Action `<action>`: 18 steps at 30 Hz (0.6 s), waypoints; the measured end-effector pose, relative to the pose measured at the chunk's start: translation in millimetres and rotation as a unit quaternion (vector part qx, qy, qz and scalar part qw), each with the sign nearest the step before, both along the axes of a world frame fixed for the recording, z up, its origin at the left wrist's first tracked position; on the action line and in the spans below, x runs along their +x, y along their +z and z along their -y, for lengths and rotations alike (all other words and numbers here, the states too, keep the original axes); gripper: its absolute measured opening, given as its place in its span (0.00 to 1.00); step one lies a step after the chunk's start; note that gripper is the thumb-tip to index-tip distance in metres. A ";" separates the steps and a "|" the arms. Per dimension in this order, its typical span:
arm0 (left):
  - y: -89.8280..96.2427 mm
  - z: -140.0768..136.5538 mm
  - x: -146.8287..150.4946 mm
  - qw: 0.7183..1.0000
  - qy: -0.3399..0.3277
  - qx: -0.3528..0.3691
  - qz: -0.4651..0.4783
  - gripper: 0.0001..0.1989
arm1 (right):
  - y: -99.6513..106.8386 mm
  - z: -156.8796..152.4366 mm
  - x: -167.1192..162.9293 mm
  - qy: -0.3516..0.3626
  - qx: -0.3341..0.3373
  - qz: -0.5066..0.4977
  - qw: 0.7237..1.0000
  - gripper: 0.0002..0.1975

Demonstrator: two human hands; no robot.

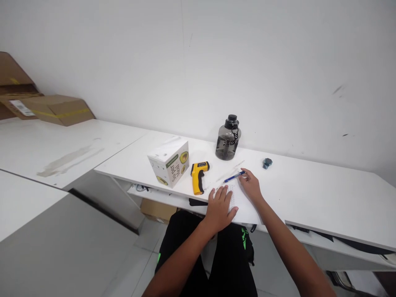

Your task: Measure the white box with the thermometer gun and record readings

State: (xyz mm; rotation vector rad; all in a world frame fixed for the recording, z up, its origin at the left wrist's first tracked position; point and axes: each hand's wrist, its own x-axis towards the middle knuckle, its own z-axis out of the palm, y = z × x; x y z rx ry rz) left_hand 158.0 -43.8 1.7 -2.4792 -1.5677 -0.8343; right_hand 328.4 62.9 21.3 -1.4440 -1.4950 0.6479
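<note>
Pinched at one end in the right hand [251, 185], fingers closed up on it, was a blue pen [234, 177]. Its other end pointed left, over by the upper part of the paper [247, 209]; I couldn't tell from my feed whether it touched the sheet. Left hand [219, 209] lay palm down on the paper near the desk's front edge, fingers extended and slightly spread, pressing rather than gripping. Small marks showed in rows beside it, too tiny for me to read.

Labels: the white box [168, 163], left on the desk [324, 185], read "Su·per Meal" with avocado pictures; I couldn't make out the small green tag's wording. The bottle [227, 140], upright near the wall, had dark lettering on its side, and I got "LOV" off its strap. A yellow thermometer [199, 177] lay between box and left hand, its screen unreadable to me. Right of the bottle sat a small teal item [267, 163]. Far left, I logged taped cartons [66, 110], one with a white label, text illegible.
</note>
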 end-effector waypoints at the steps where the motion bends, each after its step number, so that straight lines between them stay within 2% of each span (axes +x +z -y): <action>1: -0.3 -0.4 -0.1 1.000 0.000 0.001 0.000 0.27 | -0.5 -0.5 0.0 0.003 -0.003 -0.008 1.000 0.25; 8: -1.1 -0.5 -0.1 1.000 0.005 0.008 -0.002 0.27 | -0.7 0.2 -1.3 -0.021 -0.018 -0.060 0.998 0.24; 12: -0.1 1.4 -1.1 1.000 0.003 0.000 0.002 0.27 | -0.9 -2.1 -1.6 -0.038 -0.013 -0.056 0.998 0.23; 15: 5.2 -5.5 2.2 0.999 0.015 -0.027 0.008 0.26 | 0.8 -9.4 -4.1 -0.070 -0.006 0.006 0.998 0.22; 18: 16.7 -19.0 8.3 0.997 0.032 -0.071 0.000 0.25 | 5.7 -18.6 -9.9 -0.103 -0.003 0.156 0.982 0.21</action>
